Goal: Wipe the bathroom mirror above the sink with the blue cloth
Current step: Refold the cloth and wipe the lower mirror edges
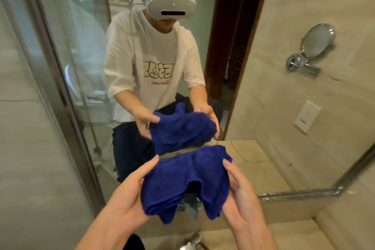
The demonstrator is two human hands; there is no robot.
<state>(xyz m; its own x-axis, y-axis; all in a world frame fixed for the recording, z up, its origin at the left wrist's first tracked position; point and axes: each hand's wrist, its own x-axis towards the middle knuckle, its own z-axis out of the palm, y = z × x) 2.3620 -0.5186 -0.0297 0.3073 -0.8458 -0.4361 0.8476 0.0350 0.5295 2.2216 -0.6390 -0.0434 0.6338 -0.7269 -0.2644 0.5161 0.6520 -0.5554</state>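
Both hands hold the blue cloth [184, 182] bunched up just in front of the bathroom mirror [85, 50], near its lower edge. The left hand [129, 193] has its grip closed on the cloth's left side, thumb lying along the top. The right hand [239, 195] holds the right side, thumb on top and fingers underneath. Two folded corners of the cloth hang down between the hands. The mirror shows the person's reflection holding the same cloth. Below the cloth, a chrome faucet [192, 241] pokes up from the beige counter [292, 235]. Right of the mirror's reflected wall area, a round shaving mirror [316, 41] and a white wall socket [306, 116] appear.
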